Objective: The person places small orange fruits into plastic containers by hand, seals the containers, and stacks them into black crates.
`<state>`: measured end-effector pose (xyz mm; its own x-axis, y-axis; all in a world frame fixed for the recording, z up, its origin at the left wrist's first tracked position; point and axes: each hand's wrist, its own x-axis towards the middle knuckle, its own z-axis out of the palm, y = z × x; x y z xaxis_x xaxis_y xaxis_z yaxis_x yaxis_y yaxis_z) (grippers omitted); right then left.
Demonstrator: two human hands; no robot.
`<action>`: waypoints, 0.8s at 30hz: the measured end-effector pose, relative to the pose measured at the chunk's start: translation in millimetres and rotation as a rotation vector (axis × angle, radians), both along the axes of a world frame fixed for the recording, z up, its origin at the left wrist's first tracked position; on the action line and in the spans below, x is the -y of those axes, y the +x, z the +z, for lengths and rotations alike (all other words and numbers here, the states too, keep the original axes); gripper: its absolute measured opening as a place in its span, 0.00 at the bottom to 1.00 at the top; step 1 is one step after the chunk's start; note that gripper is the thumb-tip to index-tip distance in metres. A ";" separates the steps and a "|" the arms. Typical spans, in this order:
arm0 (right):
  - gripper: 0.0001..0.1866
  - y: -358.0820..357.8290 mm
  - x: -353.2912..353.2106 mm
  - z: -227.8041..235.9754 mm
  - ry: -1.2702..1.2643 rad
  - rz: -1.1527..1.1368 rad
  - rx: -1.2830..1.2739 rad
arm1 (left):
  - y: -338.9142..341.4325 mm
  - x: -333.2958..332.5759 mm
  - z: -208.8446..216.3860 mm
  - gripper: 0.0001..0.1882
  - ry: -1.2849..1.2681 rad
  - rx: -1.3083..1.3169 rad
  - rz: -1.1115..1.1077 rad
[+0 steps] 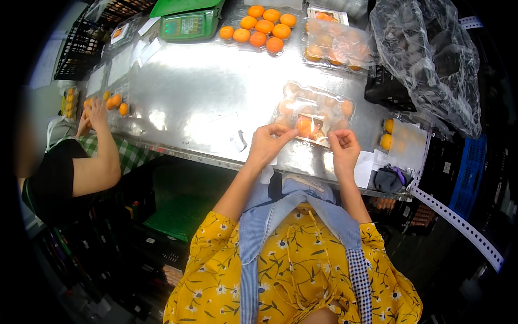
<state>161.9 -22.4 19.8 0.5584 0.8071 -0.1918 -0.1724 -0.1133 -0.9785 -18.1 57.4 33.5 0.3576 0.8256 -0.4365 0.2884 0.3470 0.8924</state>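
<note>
A clear plastic fruit pack (286, 108) of orange citrus fruit lies in front of me on the metal table. Over its near side is a small printed label (312, 127) with a picture of orange fruit. My left hand (271, 141) pinches the label's left edge between thumb and fingers. At the label's right edge, my right hand (345, 147) is closed in a pinch too. Whether the label touches the pack cannot be told.
An open pack of oranges (264, 27) and a green scale (183, 25) stand at the back. Covered packs (337, 46) are at the back right, beside a crate with a clear plastic bag (426, 48). At far left a co-worker's hands (96, 114) handle oranges. Dark cloth (388, 179) lies right.
</note>
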 end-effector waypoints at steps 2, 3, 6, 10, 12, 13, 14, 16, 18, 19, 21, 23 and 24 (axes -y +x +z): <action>0.05 0.6 -0.1 -1.9 -0.011 0.001 -0.001 | 2.5 -2.7 -2.7 0.15 -0.021 -0.018 -0.001; 0.05 1.0 -0.1 -2.7 -0.026 0.006 0.001 | 2.9 -3.1 -5.8 0.14 -0.010 -0.036 0.000; 0.06 6.4 -1.4 -9.4 -0.098 0.004 0.095 | 7.0 -7.2 -6.9 0.13 0.053 -0.102 -0.008; 0.07 18.1 -9.8 -6.9 -0.312 0.019 0.248 | 16.9 -18.4 -9.4 0.13 0.208 -0.228 -0.044; 0.08 25.7 -14.2 -14.7 -0.310 0.025 0.371 | 23.3 -24.7 -17.3 0.13 0.263 -0.271 -0.051; 0.08 28.8 -16.6 -18.8 -0.304 0.032 0.496 | 26.8 -27.4 -19.6 0.13 0.321 -0.312 -0.057; 0.08 30.5 -19.2 -22.8 -0.306 0.027 0.496 | 29.7 -29.4 -20.7 0.13 0.321 -0.310 -0.062; 0.09 31.7 -24.9 -28.0 -0.312 0.003 0.490 | 33.8 -33.1 -20.0 0.14 0.309 -0.379 -0.052; 0.09 30.8 -28.8 -23.3 -0.342 -0.003 0.499 | 36.2 -34.9 -17.2 0.14 0.291 -0.403 -0.063; 0.08 29.7 -30.6 -19.5 -0.371 -0.006 0.508 | 36.9 -35.2 -16.6 0.14 0.273 -0.429 -0.071; 0.08 27.9 -32.3 -13.5 -0.395 -0.007 0.521 | 37.8 -33.7 -19.1 0.14 0.272 -0.431 -0.072; 0.08 27.4 -32.1 -13.3 -0.419 -0.007 0.533 | 38.4 -32.4 -20.5 0.13 0.271 -0.433 -0.073; 0.08 27.8 -31.7 -14.1 -0.425 -0.003 0.556 | 39.0 -32.1 -20.9 0.13 0.269 -0.449 -0.075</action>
